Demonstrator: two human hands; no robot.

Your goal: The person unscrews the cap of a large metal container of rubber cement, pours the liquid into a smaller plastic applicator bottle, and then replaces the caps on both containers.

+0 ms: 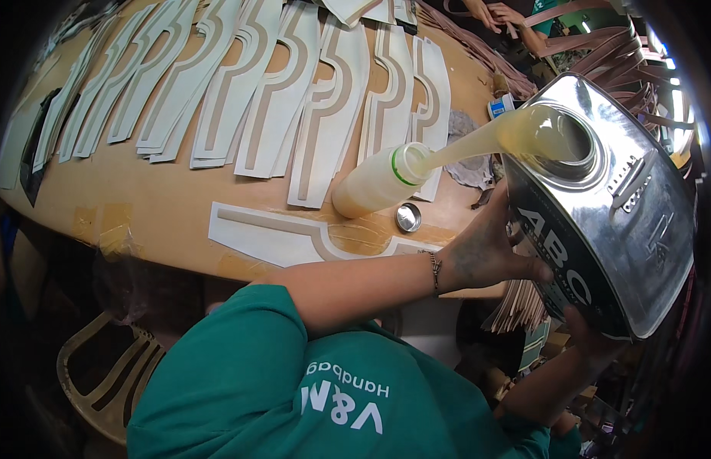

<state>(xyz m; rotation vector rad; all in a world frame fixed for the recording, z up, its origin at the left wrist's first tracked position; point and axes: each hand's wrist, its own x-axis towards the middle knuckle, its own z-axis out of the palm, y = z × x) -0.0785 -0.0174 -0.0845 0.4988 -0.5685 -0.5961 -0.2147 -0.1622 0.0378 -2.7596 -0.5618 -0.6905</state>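
Observation:
A rectangular metal can [648,229] is tilted, held at its dark printed side by my left hand [493,252], with a chain bracelet on the wrist. My right hand [593,333] holds the can's lower end, its fingers partly hidden. From the can's round mouth a thick, pale yellow liquid [481,135] streams into the neck of a translucent plastic bottle [370,183]. This bottle stands on the table [166,201], has a green ring round its neck and holds some liquid. Beside it lies a small round metal cap [408,217].
Stacks of curved white pieces [218,115] with beige strips cover the table's far side; one such piece [264,232] lies near the front edge. A grey rag [467,160] and a small jar [500,106] lie beyond the bottle. A co-worker's hands [493,14] show at the top; a plastic chair [112,384] stands lower left.

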